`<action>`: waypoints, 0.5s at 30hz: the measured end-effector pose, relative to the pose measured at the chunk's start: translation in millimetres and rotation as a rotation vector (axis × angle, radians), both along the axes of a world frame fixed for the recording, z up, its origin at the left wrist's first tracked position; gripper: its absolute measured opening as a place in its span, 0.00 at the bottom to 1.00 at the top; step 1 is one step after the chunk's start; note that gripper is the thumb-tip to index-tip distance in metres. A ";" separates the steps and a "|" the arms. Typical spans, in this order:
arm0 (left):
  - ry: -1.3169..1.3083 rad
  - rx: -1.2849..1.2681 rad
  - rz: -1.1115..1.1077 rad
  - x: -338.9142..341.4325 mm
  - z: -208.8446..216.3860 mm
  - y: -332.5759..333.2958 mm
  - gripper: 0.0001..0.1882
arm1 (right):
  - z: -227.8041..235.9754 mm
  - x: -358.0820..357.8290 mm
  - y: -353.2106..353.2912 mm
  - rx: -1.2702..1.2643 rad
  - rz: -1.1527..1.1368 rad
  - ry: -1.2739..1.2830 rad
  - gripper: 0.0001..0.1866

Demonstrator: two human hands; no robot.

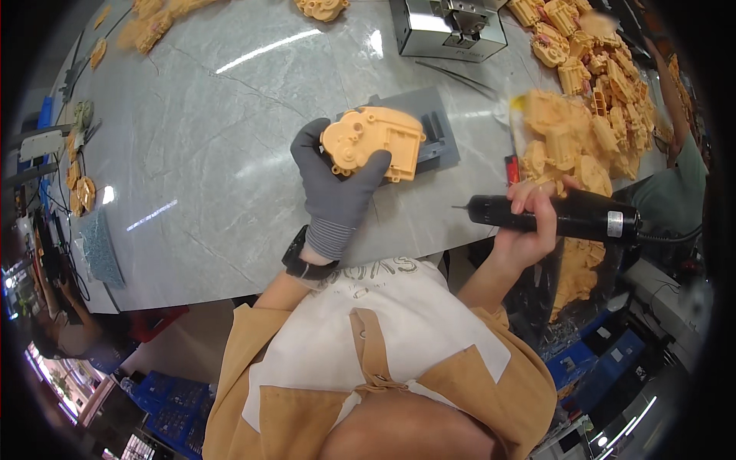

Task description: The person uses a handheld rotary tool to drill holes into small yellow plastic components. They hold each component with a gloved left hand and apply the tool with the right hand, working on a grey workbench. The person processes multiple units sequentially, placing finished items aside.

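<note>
My left hand, in a grey glove, is closed on an orange plastic housing with round and boxy molded shapes. The thumb lies across its front face. Under and behind the housing is a dark grey fixture block on the table. My bare right hand grips a black electric screwdriver from which a cord runs off to the right. Its thin bit points left, toward the housing but apart from it.
A heap of orange housings covers the table's right side. At the back stands a metal screw feeder box, with tweezers before it. A blue-green bag lies at the left edge. Another person's arm shows at far right.
</note>
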State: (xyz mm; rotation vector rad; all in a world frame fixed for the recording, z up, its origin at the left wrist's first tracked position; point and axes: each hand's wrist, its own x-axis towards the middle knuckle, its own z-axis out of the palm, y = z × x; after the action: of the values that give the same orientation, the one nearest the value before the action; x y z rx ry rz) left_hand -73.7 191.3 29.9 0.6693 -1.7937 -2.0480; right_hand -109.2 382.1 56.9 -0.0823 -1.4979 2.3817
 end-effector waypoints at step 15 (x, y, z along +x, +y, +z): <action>0.005 -0.436 -0.115 -29.7 -4.9 -13.0 0.20 | -2.2 0.1 -1.2 -0.012 0.019 -0.010 0.24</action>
State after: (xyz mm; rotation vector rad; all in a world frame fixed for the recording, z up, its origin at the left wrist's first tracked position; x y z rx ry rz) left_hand -103.3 178.3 25.1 0.4396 -2.2197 -1.6311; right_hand -109.1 381.0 54.7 -0.0833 -1.4949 2.4086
